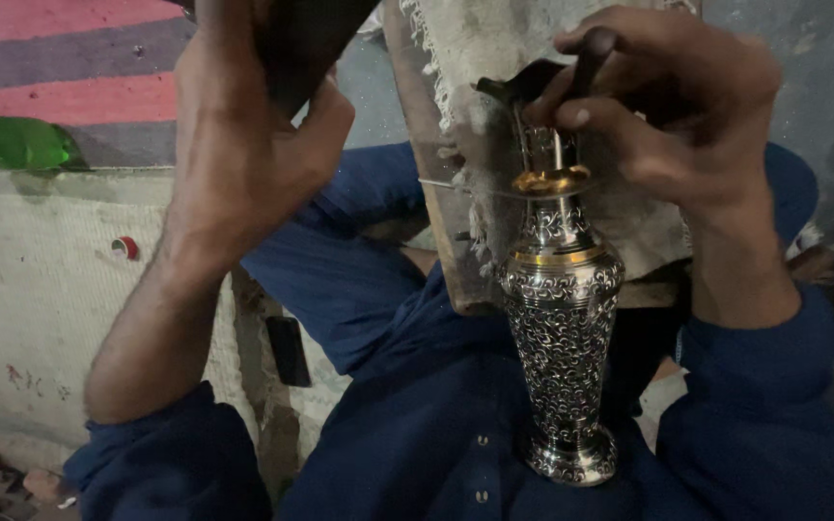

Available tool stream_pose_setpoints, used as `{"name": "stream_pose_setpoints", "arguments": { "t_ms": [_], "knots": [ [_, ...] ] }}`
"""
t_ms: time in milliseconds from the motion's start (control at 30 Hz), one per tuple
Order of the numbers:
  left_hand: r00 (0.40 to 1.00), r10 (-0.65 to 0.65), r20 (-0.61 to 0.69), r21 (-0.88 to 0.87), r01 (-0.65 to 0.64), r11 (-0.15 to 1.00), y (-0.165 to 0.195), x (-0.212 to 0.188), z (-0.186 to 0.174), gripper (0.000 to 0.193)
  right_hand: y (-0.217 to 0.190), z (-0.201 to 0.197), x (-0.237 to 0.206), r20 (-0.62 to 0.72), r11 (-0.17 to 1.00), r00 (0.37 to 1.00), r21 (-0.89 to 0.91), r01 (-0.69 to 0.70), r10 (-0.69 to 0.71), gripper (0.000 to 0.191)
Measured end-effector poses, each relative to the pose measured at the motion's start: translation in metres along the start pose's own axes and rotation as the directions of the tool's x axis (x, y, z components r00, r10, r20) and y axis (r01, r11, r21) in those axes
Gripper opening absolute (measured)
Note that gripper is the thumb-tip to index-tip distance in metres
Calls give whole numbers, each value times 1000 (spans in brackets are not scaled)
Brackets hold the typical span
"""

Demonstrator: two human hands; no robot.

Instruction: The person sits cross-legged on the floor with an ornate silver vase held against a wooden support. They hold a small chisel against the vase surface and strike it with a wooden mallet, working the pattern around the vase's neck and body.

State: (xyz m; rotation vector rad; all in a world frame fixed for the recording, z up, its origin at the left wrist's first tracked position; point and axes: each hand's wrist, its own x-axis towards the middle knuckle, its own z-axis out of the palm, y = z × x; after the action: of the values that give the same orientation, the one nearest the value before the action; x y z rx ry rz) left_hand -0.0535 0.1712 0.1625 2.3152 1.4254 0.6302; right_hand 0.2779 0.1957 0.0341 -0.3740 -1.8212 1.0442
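My right hand [668,106] grips a dark tool [586,53] at the vase [562,318] mouth; left hand [243,125] clenches a dark block [301,39]. Vase rests against my chest, body fully engraved, rim seemingly unfinished.

Wooden plank [436,183] slants across the blue-clad lap [359,280], a fringed pale cloth [475,58] draped over it, with the engraved metal vase [562,318] leaning against it, foot on the shirt.
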Motion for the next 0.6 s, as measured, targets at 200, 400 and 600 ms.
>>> {"name": "stream_pose_setpoints", "arguments": {
  "t_ms": [200,400,600],
  "knots": [
    [988,138,-64,240,-119,963,4,1,0,55,-12,-3,19,85,967,996,-248,54,-34,43],
    [998,-34,54,328,14,945,-8,-36,13,75,1,-10,4,-6,972,997,-223,-75,76,28],
    [860,-365,357,-202,453,869,-28,-109,46,50,-10,-39,-81,-380,898,820,284,-337,428,20]
  ]
}}
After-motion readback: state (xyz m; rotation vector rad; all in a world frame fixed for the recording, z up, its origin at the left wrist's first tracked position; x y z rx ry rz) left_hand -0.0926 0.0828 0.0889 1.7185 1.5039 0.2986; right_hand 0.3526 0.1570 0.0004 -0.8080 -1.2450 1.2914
